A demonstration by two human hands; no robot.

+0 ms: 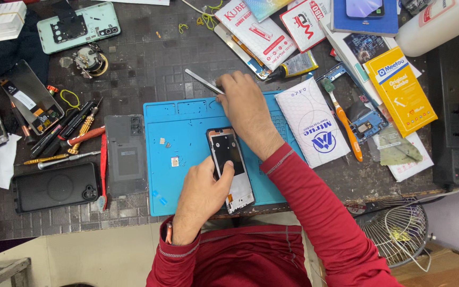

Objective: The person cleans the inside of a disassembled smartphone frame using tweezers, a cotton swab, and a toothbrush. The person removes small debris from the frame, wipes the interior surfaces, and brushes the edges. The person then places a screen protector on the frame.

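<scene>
Two hands busy: left hand (204, 187) clasps phone frame (230, 169) edges on blue mat (187, 154); right hand (245, 106) pinches metal tweezers (203, 81). Frame judged light, thin, fragile; hold by side rails.

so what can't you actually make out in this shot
Head view only:
- Phone frame: its lower left side is hidden under the left hand.
- Metal tool: its near end is hidden in the right hand.
- Small parts on the blue mat: too small to identify.
</scene>
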